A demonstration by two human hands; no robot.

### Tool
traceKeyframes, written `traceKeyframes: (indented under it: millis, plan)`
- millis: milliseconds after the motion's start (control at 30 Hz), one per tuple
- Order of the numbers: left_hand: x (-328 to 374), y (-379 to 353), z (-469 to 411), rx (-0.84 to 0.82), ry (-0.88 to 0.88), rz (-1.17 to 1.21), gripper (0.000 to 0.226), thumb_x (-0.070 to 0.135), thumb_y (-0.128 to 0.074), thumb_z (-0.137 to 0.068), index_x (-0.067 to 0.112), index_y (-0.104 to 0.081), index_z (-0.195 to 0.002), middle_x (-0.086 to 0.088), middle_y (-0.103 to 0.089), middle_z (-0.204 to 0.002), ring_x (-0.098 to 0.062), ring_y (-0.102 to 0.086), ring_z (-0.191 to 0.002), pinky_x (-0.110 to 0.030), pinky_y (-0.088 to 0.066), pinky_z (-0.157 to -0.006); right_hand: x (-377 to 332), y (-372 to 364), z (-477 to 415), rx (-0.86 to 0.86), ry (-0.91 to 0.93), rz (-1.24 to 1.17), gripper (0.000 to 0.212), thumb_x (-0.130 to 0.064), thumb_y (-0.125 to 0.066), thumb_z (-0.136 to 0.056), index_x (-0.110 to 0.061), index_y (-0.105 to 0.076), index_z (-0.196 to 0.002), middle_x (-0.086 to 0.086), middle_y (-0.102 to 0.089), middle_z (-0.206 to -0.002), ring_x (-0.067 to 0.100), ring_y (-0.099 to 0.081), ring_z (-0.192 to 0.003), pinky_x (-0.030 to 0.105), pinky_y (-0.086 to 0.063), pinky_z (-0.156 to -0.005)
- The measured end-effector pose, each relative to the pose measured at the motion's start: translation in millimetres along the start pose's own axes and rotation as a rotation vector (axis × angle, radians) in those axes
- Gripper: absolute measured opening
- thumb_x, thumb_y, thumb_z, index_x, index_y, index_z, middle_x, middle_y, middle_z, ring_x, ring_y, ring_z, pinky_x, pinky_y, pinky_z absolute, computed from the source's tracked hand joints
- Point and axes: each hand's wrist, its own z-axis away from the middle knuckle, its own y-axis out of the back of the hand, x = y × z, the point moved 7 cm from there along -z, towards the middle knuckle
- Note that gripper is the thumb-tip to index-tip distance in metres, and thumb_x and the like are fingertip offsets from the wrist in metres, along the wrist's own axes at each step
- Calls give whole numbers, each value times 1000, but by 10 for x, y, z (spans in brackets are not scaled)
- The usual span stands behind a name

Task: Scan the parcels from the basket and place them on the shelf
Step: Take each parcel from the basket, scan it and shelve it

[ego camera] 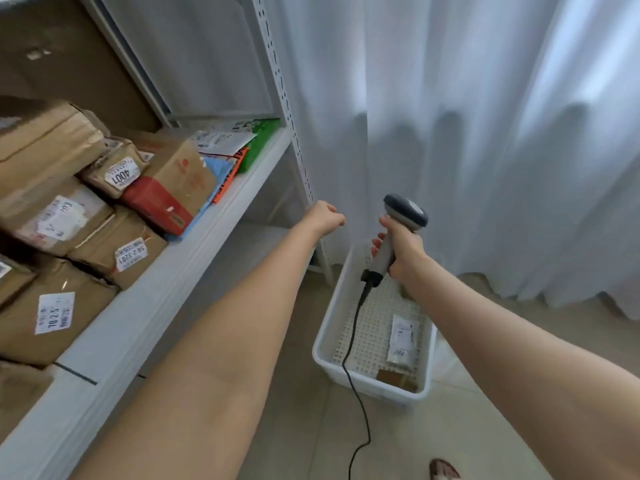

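Shelf (180, 268) sits loaded left of your curled, empty left hand (323, 218); right hand (404, 252) grips the barcode scanner (406, 210); basket (325, 336) below holds two parcels (402, 337).

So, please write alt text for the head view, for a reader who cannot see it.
A person's right hand grips a corded barcode scanner above a white basket that holds a flat white parcel and a small brown box. The left hand, fingers curled, holds nothing; labelled cardboard parcels lie on the shelf at left.
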Motion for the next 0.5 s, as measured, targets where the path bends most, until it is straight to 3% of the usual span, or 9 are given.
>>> traceKeyframes:
  millis: [233,333,400,500]
  plan:
    - [-241,-1110,-491,-113,33,-38,43,19,-61,-88,11,-55,-129,-10,-51,-137,-25,-50,-121,-36,-42,-104,451,716,-666,146,-98,-110,18,-22,-76,-82,-10,-63,-86,4,-58,-71,16,-57,-64,30,-51,-63]
    - [-437,-1677,-807,-173,92,-79,42,19,-60,-89,11,-54,-130,-11,-49,-138,-25,-51,-121,-35,-41,-105,706,981,-1145,191,-162,-132,18,-21,-75,-83,-9,-61,-83,5,-57,-70,16,-57,-65,31,-51,-66]
    - [-607,-1911,-930,-200,126,-96,40,19,-59,-89,13,-54,-129,-11,-49,-138,-24,-52,-119,-32,-43,-101,899,1097,-1338,199,-199,-127,17,-21,-74,-84,-10,-62,-82,4,-58,-72,16,-58,-68,32,-52,-71]
    - [-876,-2467,-1286,-238,165,-115,39,20,-55,-93,12,-52,-131,-10,-47,-140,-23,-53,-118,-27,-42,-90,1233,1392,-1866,239,-249,-115,16,-22,-74,-84,-10,-63,-82,4,-60,-71,15,-59,-67,29,-52,-67]
